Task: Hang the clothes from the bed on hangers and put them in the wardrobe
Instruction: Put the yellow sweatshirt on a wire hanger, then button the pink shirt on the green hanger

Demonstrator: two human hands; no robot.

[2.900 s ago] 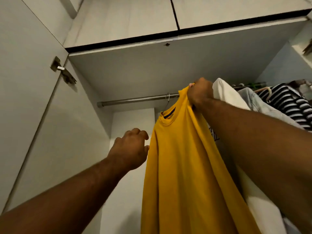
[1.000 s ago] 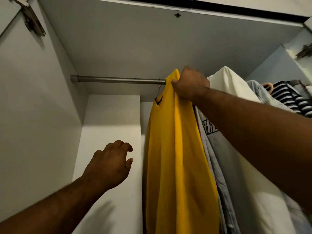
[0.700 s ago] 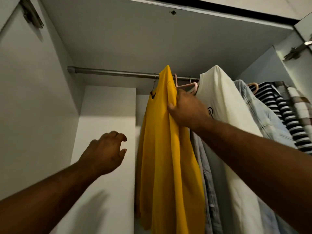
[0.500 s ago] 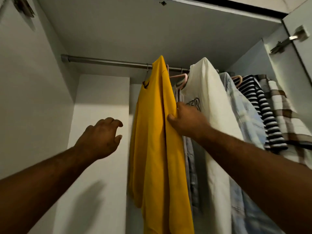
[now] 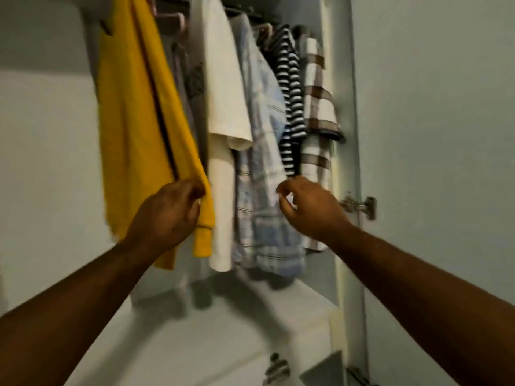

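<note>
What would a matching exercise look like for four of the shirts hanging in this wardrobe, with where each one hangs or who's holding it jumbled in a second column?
Column one:
1. yellow shirt
2. cream shirt
3. striped top
4. brown-checked shirt

Column two:
A. farthest right, beside the wardrobe's side panel
B. gripped low down by the left hand
C. between the blue plaid shirt and the brown-checked shirt
D. just left of the blue plaid shirt

Pairs: 1-B, 2-D, 3-C, 4-A.
</note>
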